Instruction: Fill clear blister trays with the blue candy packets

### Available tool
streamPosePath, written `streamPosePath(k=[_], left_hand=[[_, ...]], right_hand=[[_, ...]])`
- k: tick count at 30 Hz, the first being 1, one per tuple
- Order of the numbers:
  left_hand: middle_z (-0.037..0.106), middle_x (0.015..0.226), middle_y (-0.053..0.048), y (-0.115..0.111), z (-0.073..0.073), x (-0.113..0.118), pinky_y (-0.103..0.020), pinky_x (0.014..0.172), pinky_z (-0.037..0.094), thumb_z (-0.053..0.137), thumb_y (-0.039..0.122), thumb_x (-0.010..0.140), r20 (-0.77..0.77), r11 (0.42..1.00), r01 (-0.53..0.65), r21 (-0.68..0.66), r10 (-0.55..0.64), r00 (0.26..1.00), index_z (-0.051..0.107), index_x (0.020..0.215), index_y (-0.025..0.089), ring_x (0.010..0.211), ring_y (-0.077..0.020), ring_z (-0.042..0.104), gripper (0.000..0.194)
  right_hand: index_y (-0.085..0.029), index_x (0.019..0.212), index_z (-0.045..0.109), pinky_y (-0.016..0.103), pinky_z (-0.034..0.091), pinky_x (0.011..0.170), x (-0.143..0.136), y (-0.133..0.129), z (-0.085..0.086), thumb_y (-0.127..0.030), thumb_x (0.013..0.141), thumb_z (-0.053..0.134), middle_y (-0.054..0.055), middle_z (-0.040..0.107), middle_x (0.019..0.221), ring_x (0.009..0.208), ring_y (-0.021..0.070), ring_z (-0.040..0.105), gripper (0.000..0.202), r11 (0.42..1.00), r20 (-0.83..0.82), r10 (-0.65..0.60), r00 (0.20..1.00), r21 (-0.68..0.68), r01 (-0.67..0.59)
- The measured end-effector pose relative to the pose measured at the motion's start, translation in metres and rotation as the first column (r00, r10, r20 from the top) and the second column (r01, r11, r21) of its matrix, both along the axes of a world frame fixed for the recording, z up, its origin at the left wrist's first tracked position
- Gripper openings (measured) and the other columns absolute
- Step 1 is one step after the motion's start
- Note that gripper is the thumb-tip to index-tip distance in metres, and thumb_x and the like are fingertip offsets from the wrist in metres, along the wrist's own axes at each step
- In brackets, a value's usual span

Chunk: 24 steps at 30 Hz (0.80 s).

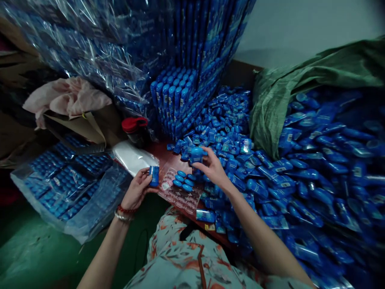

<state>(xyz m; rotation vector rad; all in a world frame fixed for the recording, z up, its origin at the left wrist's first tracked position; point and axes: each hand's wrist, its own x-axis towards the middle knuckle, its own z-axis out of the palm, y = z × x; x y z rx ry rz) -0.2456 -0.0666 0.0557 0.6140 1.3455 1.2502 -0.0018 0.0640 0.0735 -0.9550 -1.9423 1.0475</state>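
Head view: the left hand (137, 189) grips a small blue tube (154, 176) between thumb and fingers, closed on it. The tube stands about upright, long axis running up and down in the picture, its top end pointing away from the person. It hangs just left of a clear plastic tray (180, 192) that lies on the table (168, 158) in front of the person's lap. The tray lies to the right of this hand and a little farther out, its long side slanting from upper left to lower right. Several blue tubes (184, 181) already sit in its upper pockets, lying flat side by side; the nearer pockets look bare.

The right hand (212, 166) is raised over the tray's far right corner, fingers curled and closed around a second blue tube (197, 154). This one points leftward and slightly up from the fingers; its exact long axis is hard to read, since the fingers cover part of it. The left hand's tube is the nearer of the two to the bare pockets.

A heap of loose blue tubes (270, 168) spreads right of the right hand, touching the tray's edge.
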Motion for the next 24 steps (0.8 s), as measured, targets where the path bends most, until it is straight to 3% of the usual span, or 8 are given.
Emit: streamPosePath(k=[3, 5, 7, 10, 14, 17, 20, 24], left_hand=[[0.061, 0.107, -0.008, -0.026, -0.001, 0.004, -0.027, 0.062, 0.056, 0.065, 0.04, 0.077, -0.161, 0.98, 0.199, -0.028, -0.201, 0.966, 0.056, 0.117, 0.019, 0.082, -0.0157, 0.061, 0.045], [0.063, 0.103, -0.008, -0.037, -0.004, 0.007, -0.029, 0.068, 0.055, 0.062, 0.037, 0.081, -0.403, 0.95, 0.312, 0.024, -0.276, 0.872, 0.062, 0.113, 0.02, 0.083, -0.0166, 0.061, 0.037], [0.064, 0.097, -0.007, -0.042, -0.009, 0.012, -0.032, 0.076, 0.053, 0.06, 0.033, 0.083, -0.639, 0.933, 0.345, 0.099, -0.207, 0.741, 0.065, 0.11, 0.021, 0.086, -0.0178, 0.061, 0.029], [0.064, 0.097, -0.007, -0.038, -0.018, 0.023, -0.033, 0.083, 0.051, 0.057, 0.027, 0.086, -0.821, 0.907, 0.364, 0.211, -0.037, 0.569, 0.06, 0.111, 0.021, 0.089, -0.0183, 0.061, 0.027], [0.063, 0.101, -0.009, -0.023, -0.03, 0.031, -0.031, 0.083, 0.051, 0.045, 0.014, 0.09, -0.927, 0.777, 0.563, 0.282, 0.07, 0.369, 0.058, 0.115, 0.019, 0.094, -0.0178, 0.059, 0.028], [0.06, 0.108, -0.012, -0.013, -0.036, 0.029, -0.03, 0.083, 0.051, 0.039, 0.01, 0.091, -0.957, 0.677, 0.681, 0.279, 0.14, 0.252, 0.055, 0.123, 0.02, 0.101, -0.018, 0.058, 0.037], [0.059, 0.108, -0.012, -0.008, -0.038, 0.023, -0.031, 0.083, 0.052, 0.037, 0.009, 0.092, -0.967, 0.601, 0.758, 0.255, 0.138, 0.216, 0.05, 0.13, 0.021, 0.102, -0.018, 0.057, 0.042], [0.059, 0.106, -0.014, -0.003, -0.032, 0.019, -0.032, 0.084, 0.052, 0.035, 0.007, 0.091, -0.962, 0.508, 0.817, 0.274, 0.153, 0.227, 0.043, 0.135, 0.019, 0.101, -0.0189, 0.057, 0.045]], right_hand=[[-0.021, 0.117, 0.043, 0.033, 0.051, 0.064, 0.018, -0.048, -0.001, -0.044, 0.089, 0.044, 0.004, 0.067, 0.083, 0.068, 0.0177, 0.063, 0.037, 0.952, -0.247, -0.1, 0.964, -0.307, 0.02], [-0.021, 0.103, 0.051, 0.034, 0.052, 0.066, 0.027, -0.076, -0.006, -0.045, 0.088, 0.043, 0.007, 0.065, 0.086, 0.072, 0.0188, 0.062, 0.03, 0.913, -0.283, -0.18, 0.942, -0.404, 0.054], [-0.02, 0.091, 0.054, 0.031, 0.052, 0.068, 0.032, -0.097, -0.013, -0.044, 0.083, 0.053, 0.006, 0.063, 0.087, 0.076, 0.018, 0.06, 0.025, 0.9, -0.25, -0.224, 0.942, -0.424, 0.102], [-0.02, 0.083, 0.055, 0.025, 0.051, 0.064, 0.03, -0.115, -0.026, -0.039, 0.077, 0.065, 0.0, 0.058, 0.079, 0.071, 0.0143, 0.057, 0.023, 0.896, -0.16, -0.287, 0.945, -0.395, 0.205], [-0.02, 0.094, 0.054, 0.026, 0.052, 0.068, 0.017, -0.126, -0.042, -0.034, 0.081, 0.062, 0.0, 0.061, 0.081, 0.073, 0.0145, 0.059, 0.021, 0.921, -0.022, -0.329, 0.944, -0.23, 0.316], [-0.02, 0.108, 0.052, 0.029, 0.051, 0.083, 0.009, -0.13, -0.053, -0.024, 0.087, 0.055, 0.004, 0.063, 0.098, 0.09, 0.0166, 0.062, 0.021, 0.971, 0.099, -0.239, 0.966, 0.018, 0.239], [-0.018, 0.116, 0.05, 0.031, 0.051, 0.084, 0.005, -0.132, -0.062, -0.015, 0.091, 0.044, 0.011, 0.059, 0.108, 0.099, 0.0196, 0.06, 0.026, 0.97, 0.336, -0.164, 0.927, 0.224, 0.09], [-0.015, 0.113, 0.055, 0.032, 0.053, 0.071, -0.004, -0.129, -0.058, -0.007, 0.088, 0.038, 0.013, 0.057, 0.099, 0.086, 0.0219, 0.06, 0.031, 0.929, 0.66, -0.193, 0.726, 0.36, -0.08]])
